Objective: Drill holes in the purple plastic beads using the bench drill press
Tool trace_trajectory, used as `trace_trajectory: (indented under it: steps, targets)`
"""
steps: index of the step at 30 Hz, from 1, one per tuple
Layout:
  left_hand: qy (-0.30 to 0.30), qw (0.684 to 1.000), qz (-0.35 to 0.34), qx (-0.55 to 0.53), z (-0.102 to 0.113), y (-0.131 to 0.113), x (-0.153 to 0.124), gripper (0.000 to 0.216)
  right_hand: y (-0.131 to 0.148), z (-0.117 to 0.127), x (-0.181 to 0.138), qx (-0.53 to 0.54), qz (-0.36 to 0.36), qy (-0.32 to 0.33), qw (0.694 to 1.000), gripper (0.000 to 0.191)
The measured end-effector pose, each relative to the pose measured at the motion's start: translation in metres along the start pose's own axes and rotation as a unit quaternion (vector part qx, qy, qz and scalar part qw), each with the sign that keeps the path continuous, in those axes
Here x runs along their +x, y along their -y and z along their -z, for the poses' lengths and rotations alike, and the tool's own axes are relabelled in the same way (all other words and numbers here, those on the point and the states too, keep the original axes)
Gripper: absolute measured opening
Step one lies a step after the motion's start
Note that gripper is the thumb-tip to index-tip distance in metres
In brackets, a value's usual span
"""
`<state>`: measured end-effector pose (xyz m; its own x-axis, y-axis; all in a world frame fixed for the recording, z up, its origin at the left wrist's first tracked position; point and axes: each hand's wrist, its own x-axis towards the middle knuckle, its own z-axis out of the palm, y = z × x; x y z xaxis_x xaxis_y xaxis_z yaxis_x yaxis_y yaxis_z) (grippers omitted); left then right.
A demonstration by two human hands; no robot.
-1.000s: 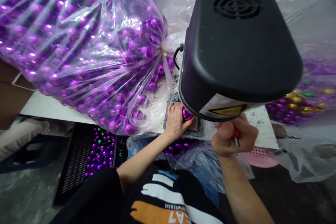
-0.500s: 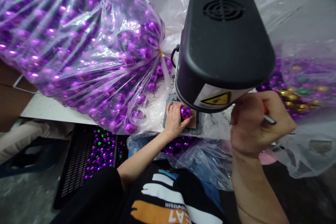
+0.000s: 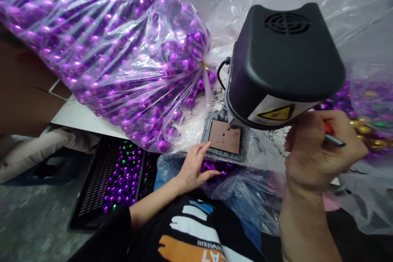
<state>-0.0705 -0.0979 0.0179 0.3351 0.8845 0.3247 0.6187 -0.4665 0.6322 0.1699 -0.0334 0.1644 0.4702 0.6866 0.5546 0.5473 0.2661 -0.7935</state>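
My left hand (image 3: 196, 168) is open, its fingers and thumb spread, just in front of the machine's base plate. Beneath it, several shiny purple balls (image 3: 215, 166) lie in clear plastic at my lap. The square brown pad (image 3: 225, 137) on the grey base plate (image 3: 206, 131) has a small hole and no ball on it. Above and behind it stands a black machine head (image 3: 285, 61) with a vent and a yellow warning label. My right hand (image 3: 322, 151) is closed around a red handle with a metal end (image 3: 334, 141) beside the machine.
A big clear bag of purple balls (image 3: 123, 57) fills the left of the table. Below it, a black crate (image 3: 92, 196) holds purple and green balls. Bagged gold, purple and green balls (image 3: 368, 129) lie at right. Another person's leg (image 3: 30, 153) shows at far left.
My left hand has come off the pad toward my lap and opened. The purple ball it held on the pad is gone from there. My right hand keeps its grip.
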Motion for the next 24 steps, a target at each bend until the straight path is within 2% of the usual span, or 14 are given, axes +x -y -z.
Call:
trace_trajectory:
  steps: [2,4,5,8,10,14,17,20,24]
  targets:
    - [-0.115,0.992,0.030,0.054,0.022,0.017,-0.005,0.075,0.000,0.001,0.000,0.001,0.003,0.007,1.000,0.043]
    - [-0.262,0.950,0.103,0.135,0.043,0.043,-0.012,0.067,0.000,0.000,0.001,0.003,0.003,0.016,1.000,0.044]
    - [-0.314,0.924,0.150,0.161,0.051,0.057,-0.015,0.068,0.000,-0.001,0.001,0.003,0.005,0.014,1.000,0.045]
    - [-0.388,0.867,0.281,0.136,0.056,0.094,-0.015,0.078,-0.002,-0.006,0.001,-0.006,0.015,-0.024,1.000,0.047]
    - [-0.406,0.853,0.319,0.079,0.046,0.106,-0.006,0.078,-0.004,-0.009,0.002,-0.014,0.021,-0.050,0.998,0.048]
    - [-0.413,0.856,0.312,-0.012,0.016,0.107,0.030,0.075,-0.004,-0.012,0.001,-0.002,0.017,-0.055,0.998,0.046]
    - [-0.410,0.853,0.313,-0.074,0.009,0.110,0.054,0.073,-0.001,-0.011,0.001,0.013,-0.002,-0.045,0.999,0.043]
    - [-0.388,0.859,0.314,-0.112,0.024,0.127,0.061,0.068,0.000,-0.009,0.001,0.018,-0.007,-0.038,0.999,0.042]
    - [-0.369,0.857,0.324,-0.153,0.061,0.141,0.046,0.062,-0.001,-0.008,0.002,0.020,0.006,-0.030,0.999,0.045]
